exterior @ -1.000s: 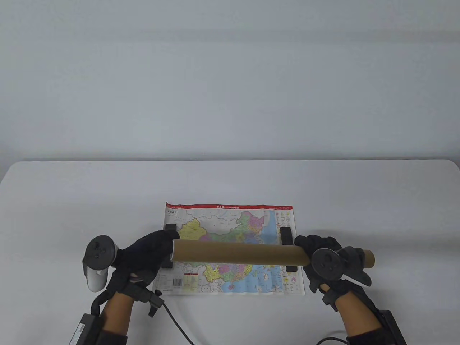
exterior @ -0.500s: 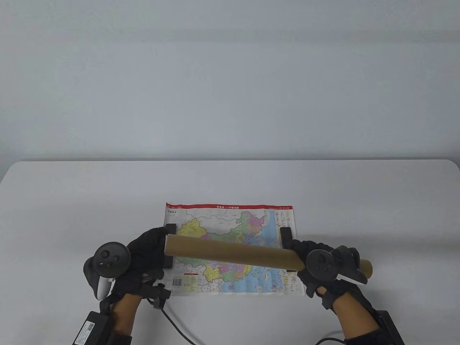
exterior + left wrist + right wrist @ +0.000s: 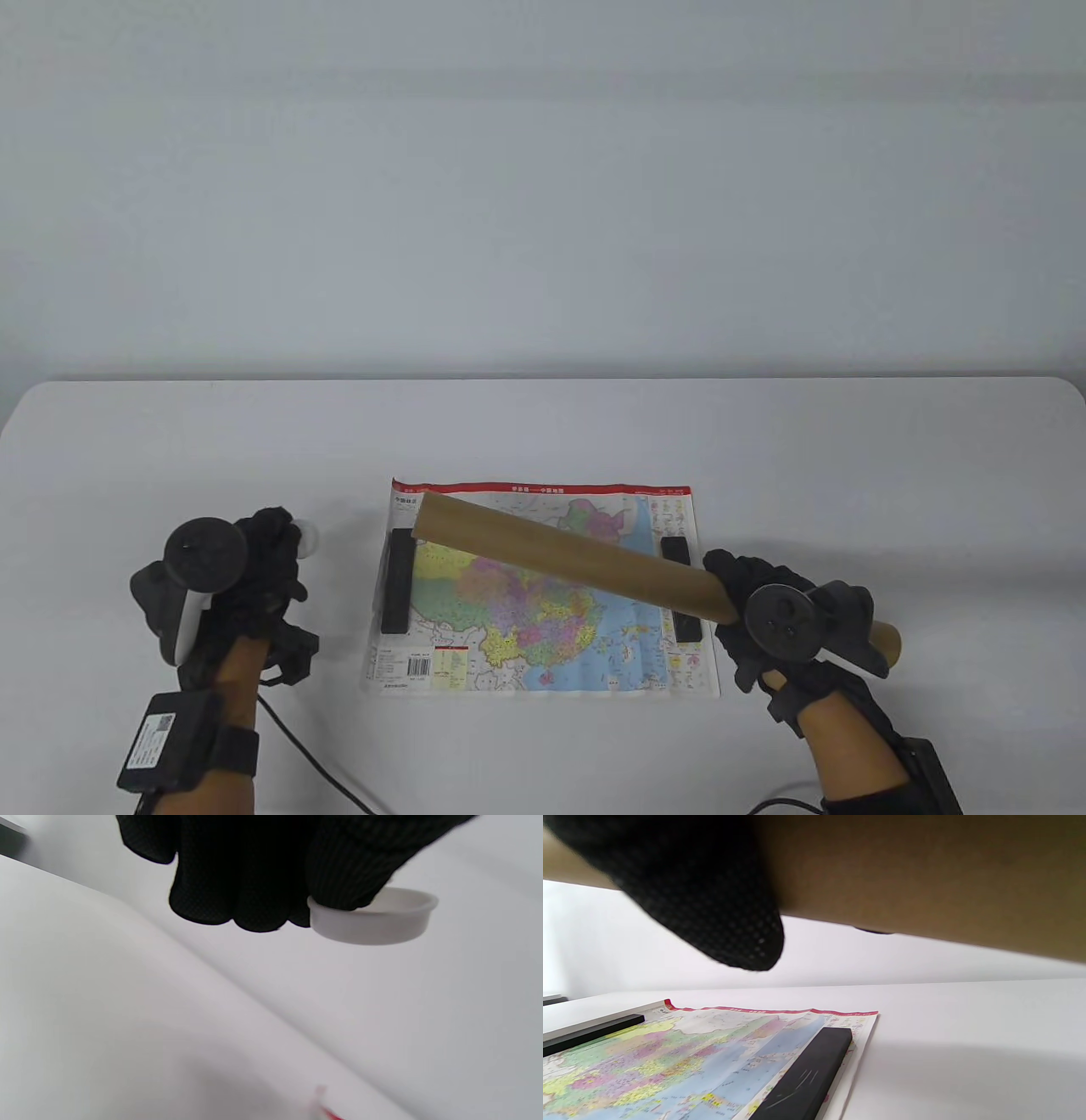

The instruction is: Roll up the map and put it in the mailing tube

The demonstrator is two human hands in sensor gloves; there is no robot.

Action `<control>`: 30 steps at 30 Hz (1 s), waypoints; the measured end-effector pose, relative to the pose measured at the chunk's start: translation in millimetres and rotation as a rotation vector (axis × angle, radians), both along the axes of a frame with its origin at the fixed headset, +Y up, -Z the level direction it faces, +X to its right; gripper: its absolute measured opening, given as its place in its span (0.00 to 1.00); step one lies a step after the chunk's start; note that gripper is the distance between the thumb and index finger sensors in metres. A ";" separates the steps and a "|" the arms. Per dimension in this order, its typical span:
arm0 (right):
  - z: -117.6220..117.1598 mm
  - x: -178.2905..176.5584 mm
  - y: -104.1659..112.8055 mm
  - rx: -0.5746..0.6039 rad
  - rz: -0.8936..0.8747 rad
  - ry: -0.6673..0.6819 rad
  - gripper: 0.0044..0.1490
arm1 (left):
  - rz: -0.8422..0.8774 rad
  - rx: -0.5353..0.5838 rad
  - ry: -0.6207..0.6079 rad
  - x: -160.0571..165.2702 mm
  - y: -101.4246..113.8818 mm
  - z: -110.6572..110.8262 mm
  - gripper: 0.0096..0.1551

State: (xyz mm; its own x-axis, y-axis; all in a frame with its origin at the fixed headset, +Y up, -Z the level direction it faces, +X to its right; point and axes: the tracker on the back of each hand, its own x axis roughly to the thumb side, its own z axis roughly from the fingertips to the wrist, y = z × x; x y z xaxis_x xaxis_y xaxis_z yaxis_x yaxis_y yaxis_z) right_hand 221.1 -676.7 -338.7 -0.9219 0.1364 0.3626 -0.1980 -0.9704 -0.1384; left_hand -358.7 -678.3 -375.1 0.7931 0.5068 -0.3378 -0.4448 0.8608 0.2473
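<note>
Above the flat paper map, right hand gripping brown cardboard tube, left-hand fingers pinching round white plastic cap

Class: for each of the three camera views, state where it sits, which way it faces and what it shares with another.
Table view: above the front, looking down on map; both hands show, left hand, right hand.
Left wrist view: under the left hand, fingers pinching white cap.
Right wrist view: under the mailing tube, facing across the map.
Shared: map, black weight.

Brown tube slants above the flat colourful map.
</note>
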 end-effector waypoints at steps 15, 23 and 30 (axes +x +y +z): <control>-3.4 3.1 -4.3 -0.046 -0.033 -0.022 0.52 | -0.225 -0.452 0.248 -75.6 -81.6 -5.4 0.18; -3.6 2.4 -4.8 -0.049 -0.023 -0.023 0.52 | -0.268 -0.473 0.232 -71.6 -84.7 -5.1 0.21; -6.5 5.5 -6.7 -0.075 -0.081 -0.034 0.53 | -0.181 -0.335 0.202 -63.6 -53.8 4.5 0.30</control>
